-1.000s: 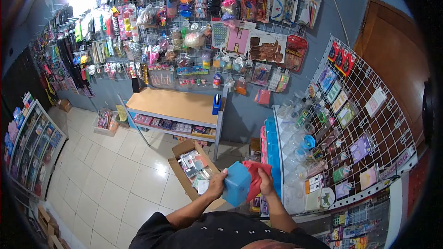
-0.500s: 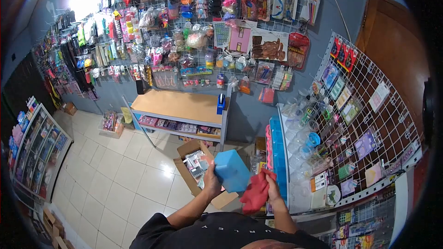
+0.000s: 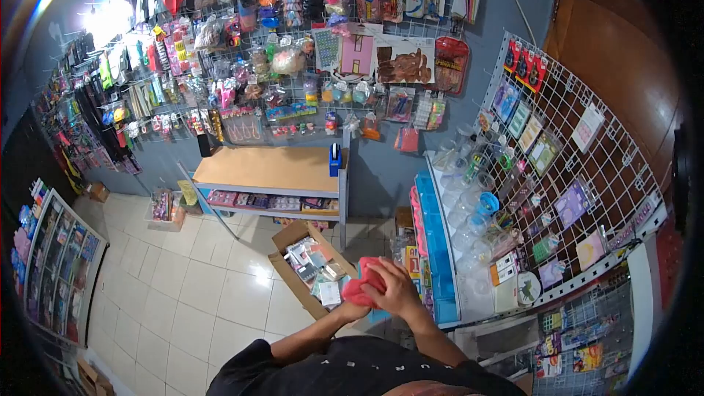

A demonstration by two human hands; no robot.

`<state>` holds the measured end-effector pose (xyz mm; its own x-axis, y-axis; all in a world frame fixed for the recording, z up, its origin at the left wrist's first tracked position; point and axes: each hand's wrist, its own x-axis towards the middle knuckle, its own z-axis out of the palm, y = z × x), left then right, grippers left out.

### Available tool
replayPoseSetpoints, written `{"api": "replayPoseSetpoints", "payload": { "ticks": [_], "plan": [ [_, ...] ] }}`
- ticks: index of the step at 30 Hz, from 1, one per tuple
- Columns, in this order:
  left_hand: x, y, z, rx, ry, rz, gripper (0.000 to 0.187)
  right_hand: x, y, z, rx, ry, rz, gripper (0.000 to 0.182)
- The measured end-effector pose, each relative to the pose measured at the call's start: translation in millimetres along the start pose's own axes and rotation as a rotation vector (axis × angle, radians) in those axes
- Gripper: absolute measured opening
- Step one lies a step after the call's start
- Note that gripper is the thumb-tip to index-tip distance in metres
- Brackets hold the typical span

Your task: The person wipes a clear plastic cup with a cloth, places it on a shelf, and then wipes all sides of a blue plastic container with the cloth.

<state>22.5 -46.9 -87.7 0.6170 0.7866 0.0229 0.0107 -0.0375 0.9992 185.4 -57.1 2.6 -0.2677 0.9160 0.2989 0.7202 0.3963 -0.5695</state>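
My right hand [image 3: 397,287] is closed on a crumpled red cloth [image 3: 364,284], fingers bent over its top. Directly below the cloth is my left hand [image 3: 353,312], its fingers mostly hidden. Part of a light blue box [image 3: 378,315] shows between my forearms, beside the left hand, which appears to hold it. Just beyond my hands, an open cardboard box [image 3: 287,255] on the floor contains several small packaged items.
A wooden-topped shelf table [image 3: 264,166] bears a blue tape dispenser [image 3: 335,160]. To the right stands a counter of clear jars [image 3: 469,238], with a white wire rack [image 3: 568,139] behind. A glass display case [image 3: 62,264] is at left. Packaged goods hang on the wall.
The red cloth and my right hand have moved left and up, over my left hand. The blue box has dropped lower and is mostly hidden. The view has shifted slightly right.
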Motion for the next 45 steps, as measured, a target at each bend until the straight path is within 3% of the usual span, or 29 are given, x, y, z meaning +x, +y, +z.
{"api": "replayPoseSetpoints", "payload": {
  "ticks": [6, 9, 10, 13, 14, 17, 18, 20, 23, 24, 27, 28, 30, 31, 35, 39, 40, 43, 44, 45],
  "plan": [
    [-5.2, 6.8, -4.9, 0.274, -0.010, 0.422, 0.043, -11.6, -26.1, -12.1, 0.200, 0.161, 0.040, 0.054],
    [2.8, 25.7, -13.7, 0.491, -0.073, 0.460, 0.046, -15.2, -9.0, -0.5, 0.273, 0.291, -0.020, 0.048],
    [5.6, 42.6, -9.3, 0.384, 0.049, 0.477, 0.044, -16.0, -5.0, 0.9, 0.301, 0.336, -0.002, 0.042],
    [0.4, 58.9, -20.5, 0.577, -0.226, 0.129, 0.037, -19.9, 10.6, 6.1, 0.502, 0.406, 0.223, 0.036],
    [1.5, 47.7, -17.2, 0.388, -0.128, 0.364, 0.032, -22.6, 12.3, 2.1, 0.537, 0.397, 0.290, 0.036],
    [4.3, 33.0, -18.8, 0.367, -0.230, 0.396, 0.031, -35.4, 53.3, 32.4, 1.039, 0.441, 0.581, 0.033],
    [2.3, 37.2, -16.6, 0.205, -0.272, 0.250, 0.027, -35.0, 40.1, 24.8, 0.836, 0.450, 0.538, 0.035],
    [-2.4, 49.4, -9.8, -0.119, -0.347, -0.043, 0.030, -36.6, 10.3, 1.2, 0.778, 0.355, 0.392, 0.039],
    [-1.3, 14.7, -3.5, -0.760, -0.159, 0.019, 0.077, -44.2, 33.3, 17.0, 0.628, 0.343, 0.188, 0.051],
    [5.7, -69.9, -10.9, -0.899, -0.037, -0.202, 0.102, -41.3, 23.5, 16.3, 0.573, 0.394, 0.104, 0.053],
    [0.4, 3.7, -12.4, -1.053, -0.155, -0.093, 0.104, -41.2, 9.5, 14.4, 0.460, 0.419, -0.005, 0.061],
    [-1.1, 20.5, -11.1, -0.986, -0.051, -0.178, 0.107, -42.1, 7.6, 13.5, 0.440, 0.395, -0.011, 0.062],
    [-2.1, 47.6, -14.0, -1.189, 0.014, -0.198, 0.109, -44.8, 5.2, 11.8, 0.366, 0.346, -0.066, 0.061],
    [-1.2, 57.3, -15.9, -1.289, 0.046, -0.207, 0.111, -47.3, 5.4, 10.2, 0.311, 0.320, -0.115, 0.060],
    [1.7, 58.7, -29.4, -1.201, 0.011, -0.318, 0.106, -53.2, 10.4, 13.8, 0.258, 0.276, -0.202, 0.060],
    [4.3, 60.9, -8.8, -0.894, 0.152, -0.384, 0.092, -57.7, 10.3, 29.9, 0.530, 0.328, 0.015, 0.054],
    [3.6, 59.8, -8.0, -0.925, 0.085, -0.390, 0.086, -57.0, 18.4, 42.9, 0.573, 0.405, 0.032, 0.044],
    [2.0, 56.6, 1.2, -0.890, 0.024, -0.315, 0.083, -58.4, 35.4, 36.2, 0.840, 0.221, 0.406, 0.045],
    [-0.7, 57.3, -0.7, -0.736, -0.070, -0.291, 0.091, -56.6, 51.0, 47.3, 1.030, 0.235, 0.471, 0.043],
    [1.7, 48.2, 1.2, -0.744, -0.007, -0.305, 0.091, -57.9, 67.8, 55.6, 0.967, 0.161, 0.567, 0.044]
  ]
}}
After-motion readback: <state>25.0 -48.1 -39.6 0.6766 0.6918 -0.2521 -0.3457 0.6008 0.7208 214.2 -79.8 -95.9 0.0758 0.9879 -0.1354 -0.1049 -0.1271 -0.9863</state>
